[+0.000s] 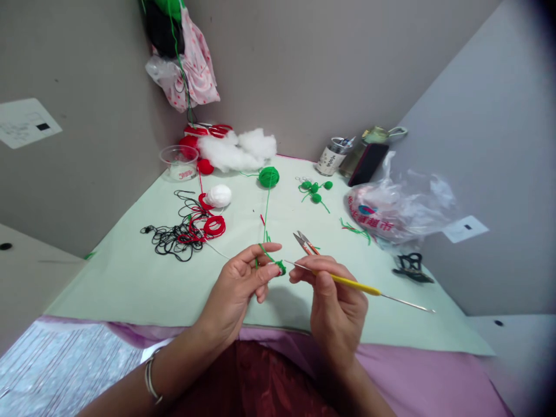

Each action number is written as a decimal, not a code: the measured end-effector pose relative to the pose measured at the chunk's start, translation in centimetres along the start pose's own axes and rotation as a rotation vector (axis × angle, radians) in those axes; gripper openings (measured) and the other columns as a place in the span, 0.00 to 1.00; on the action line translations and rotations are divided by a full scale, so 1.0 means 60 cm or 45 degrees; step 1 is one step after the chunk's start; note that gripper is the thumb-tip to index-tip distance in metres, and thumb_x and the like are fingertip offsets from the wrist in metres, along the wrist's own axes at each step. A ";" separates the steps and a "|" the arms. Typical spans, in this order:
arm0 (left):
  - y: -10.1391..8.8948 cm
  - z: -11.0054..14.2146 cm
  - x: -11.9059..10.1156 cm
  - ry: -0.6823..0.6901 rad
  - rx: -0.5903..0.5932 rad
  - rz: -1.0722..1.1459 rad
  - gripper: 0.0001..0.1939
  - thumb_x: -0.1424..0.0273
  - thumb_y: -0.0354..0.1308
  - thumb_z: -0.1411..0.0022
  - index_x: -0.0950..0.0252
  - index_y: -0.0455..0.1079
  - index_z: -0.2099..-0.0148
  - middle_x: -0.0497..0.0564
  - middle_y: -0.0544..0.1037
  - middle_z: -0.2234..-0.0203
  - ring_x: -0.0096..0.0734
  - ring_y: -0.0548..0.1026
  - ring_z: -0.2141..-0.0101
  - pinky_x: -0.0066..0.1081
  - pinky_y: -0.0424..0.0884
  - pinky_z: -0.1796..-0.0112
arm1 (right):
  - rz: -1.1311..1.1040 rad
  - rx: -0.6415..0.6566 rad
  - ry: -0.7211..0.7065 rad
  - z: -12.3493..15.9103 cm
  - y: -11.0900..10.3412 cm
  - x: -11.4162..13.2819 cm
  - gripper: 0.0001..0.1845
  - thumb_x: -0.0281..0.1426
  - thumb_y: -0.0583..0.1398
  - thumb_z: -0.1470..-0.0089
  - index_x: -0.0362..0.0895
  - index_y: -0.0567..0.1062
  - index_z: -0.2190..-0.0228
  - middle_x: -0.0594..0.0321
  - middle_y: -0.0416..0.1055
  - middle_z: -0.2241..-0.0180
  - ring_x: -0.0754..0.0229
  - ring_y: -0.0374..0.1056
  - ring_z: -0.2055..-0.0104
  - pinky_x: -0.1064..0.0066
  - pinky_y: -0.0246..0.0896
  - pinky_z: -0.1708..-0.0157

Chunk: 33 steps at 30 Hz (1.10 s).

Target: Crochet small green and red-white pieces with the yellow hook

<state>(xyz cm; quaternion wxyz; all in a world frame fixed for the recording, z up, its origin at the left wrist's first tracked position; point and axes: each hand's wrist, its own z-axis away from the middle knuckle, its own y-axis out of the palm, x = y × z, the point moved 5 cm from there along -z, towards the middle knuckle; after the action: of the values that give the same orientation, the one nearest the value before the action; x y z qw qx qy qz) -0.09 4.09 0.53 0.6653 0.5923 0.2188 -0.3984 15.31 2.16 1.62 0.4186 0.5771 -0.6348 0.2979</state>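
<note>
My left hand (243, 281) pinches a small green crochet piece (281, 267), with green yarn (265, 214) looped over its forefinger. That strand runs back across the table to a green yarn ball (269, 176). My right hand (332, 295) grips a yellow-handled crochet hook (356, 286); its metal tip meets the green piece. Both hands hover just above the pale green table cover (130, 272), near its front edge. Small thread snips (306, 242) lie right behind my right hand.
Black and red cords (186, 230) and a white ball (218, 196) lie left of centre. White stuffing (238, 149), a clear cup (179, 161) and red pieces sit at the back. Finished green balls (315, 189), a plastic bag (397, 211), a tin (330, 157) and black scissors (412, 267) are to the right.
</note>
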 end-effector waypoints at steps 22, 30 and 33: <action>0.002 0.007 0.006 -0.056 0.036 -0.047 0.11 0.67 0.75 0.43 0.66 0.82 0.61 0.43 0.73 0.79 0.15 0.59 0.82 0.23 0.53 0.79 | -0.052 -0.029 0.065 0.000 -0.004 0.005 0.11 0.32 0.59 0.30 0.47 0.83 0.60 0.60 0.79 0.64 0.59 0.78 0.65 0.63 0.76 0.64; 0.005 0.005 0.007 -0.067 0.040 -0.072 0.11 0.66 0.76 0.45 0.66 0.80 0.63 0.42 0.72 0.80 0.16 0.57 0.82 0.23 0.53 0.79 | 0.064 0.014 -0.014 0.003 -0.003 0.009 0.11 0.29 0.58 0.30 0.48 0.82 0.59 0.61 0.80 0.65 0.57 0.76 0.64 0.61 0.73 0.62; 0.004 0.005 0.007 -0.044 0.045 -0.092 0.11 0.66 0.75 0.43 0.66 0.80 0.63 0.43 0.73 0.79 0.16 0.58 0.82 0.23 0.54 0.79 | 0.196 0.039 -0.109 0.005 -0.002 0.019 0.12 0.27 0.58 0.30 0.49 0.82 0.59 0.62 0.80 0.65 0.57 0.76 0.63 0.60 0.72 0.60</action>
<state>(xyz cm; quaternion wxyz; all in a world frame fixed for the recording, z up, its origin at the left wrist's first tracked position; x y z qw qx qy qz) 0.30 3.67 0.39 0.6435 0.5887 0.2215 -0.4362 15.39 1.31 2.45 0.3579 0.5452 -0.6900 0.3140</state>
